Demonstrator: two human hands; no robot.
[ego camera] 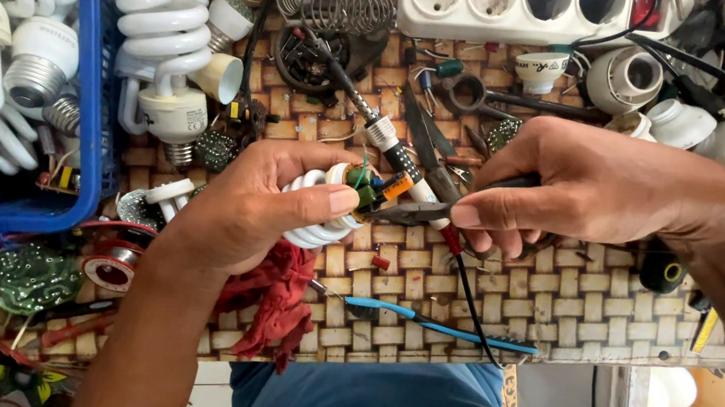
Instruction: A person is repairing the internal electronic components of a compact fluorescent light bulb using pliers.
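Spiral lamp with its small circuit board bared sits in the left hand, grip curled around the white tube above the woven counter. The right hand reaches in from the right, grip pinched on dark pliers whose tips meet the board. Little open room remains: a blue basket of lamps crowds the left, a white power strip the far edge.

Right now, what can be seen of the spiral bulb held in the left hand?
The spiral bulb is a white compact fluorescent lamp with coiled glass tubes, lying sideways in the left hand above the woven mat. Its base is opened, exposing a small circuit board with green and orange components. The right hand brings pliers to that board.
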